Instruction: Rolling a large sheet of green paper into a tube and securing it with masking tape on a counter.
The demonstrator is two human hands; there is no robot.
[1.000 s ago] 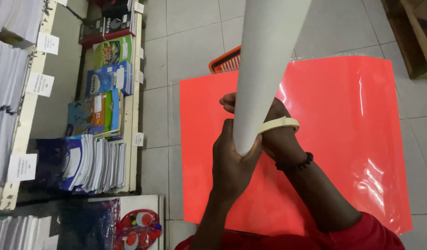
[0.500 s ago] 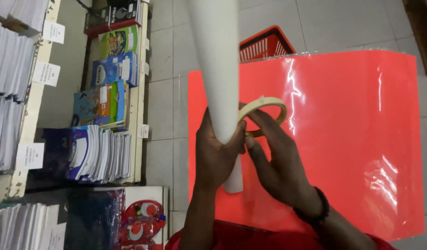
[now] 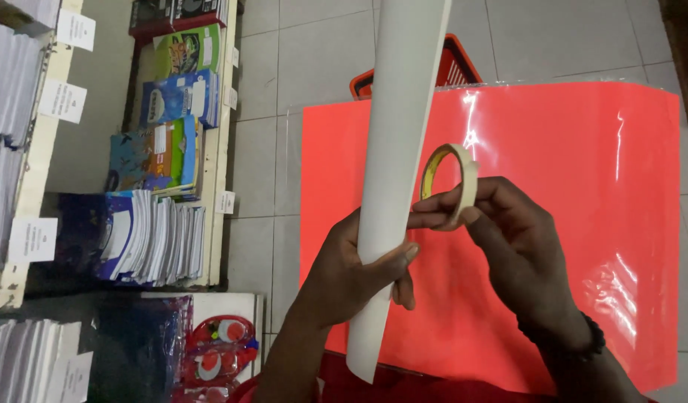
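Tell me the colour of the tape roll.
Cream tape roll, yellowish inside, seen in the head view.

Tape roll (image 3: 450, 185) off white paper roll (image 3: 394, 175); one second ago it ringed tube. Right hand (image 3: 511, 254) now holds tape just right of tube, pinched at lower rim. Left hand (image 3: 356, 272) regripped, thumb across tube front. Red basket (image 3: 452, 71) more exposed behind orange sheet (image 3: 575, 224).

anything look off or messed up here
Nothing stands out. The left hand holds a neat white paper roll, the right hand pinches a tape ring, and the red sheet lies flat on the floor.
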